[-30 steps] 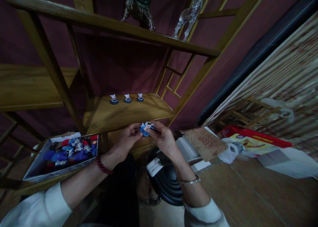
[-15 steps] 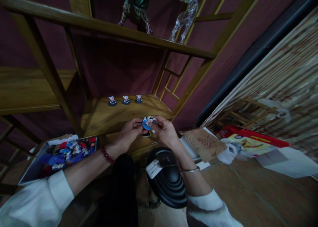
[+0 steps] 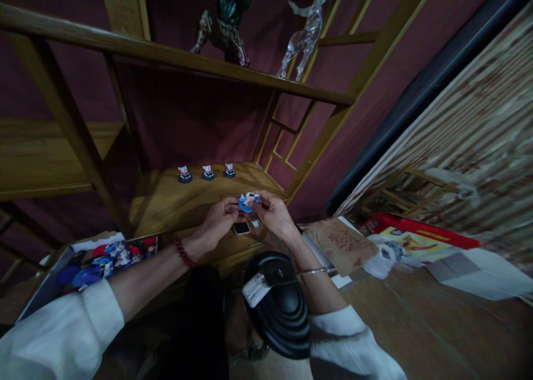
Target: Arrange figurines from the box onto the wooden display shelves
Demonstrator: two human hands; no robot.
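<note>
Between both hands I hold a small figurine [image 3: 247, 202] with a blue base, in front of the wooden shelf [image 3: 166, 202]. My left hand [image 3: 220, 220] pinches its left edge, and my right hand [image 3: 275, 213] grips it from the right, fingers covering part of it. Farther back on the shelf stand three small figurines on dark round bases: a left one [image 3: 184, 174], a middle one [image 3: 208, 172] and a right one [image 3: 229, 170]. Just below my hands lies a dark-screened, phone-like object [image 3: 241, 228]. An open box [image 3: 35, 291] at left holds several colourful figurines [image 3: 119, 256].
A black ribbed stool [image 3: 283, 324] carries a white-and-black packet [image 3: 256, 289]. On the upper shelf stand a green statue [image 3: 233, 8] and a clear horse figure [image 3: 306, 36]. To the right are a brown paper bag [image 3: 341, 244], a plastic bag [image 3: 381, 258] and a red-and-yellow box [image 3: 433, 241].
The view has shifted slightly, and more of the phone-like object shows below my hands. The figurine stays in both hands and looks turned a little, its blue base lying flatter.
</note>
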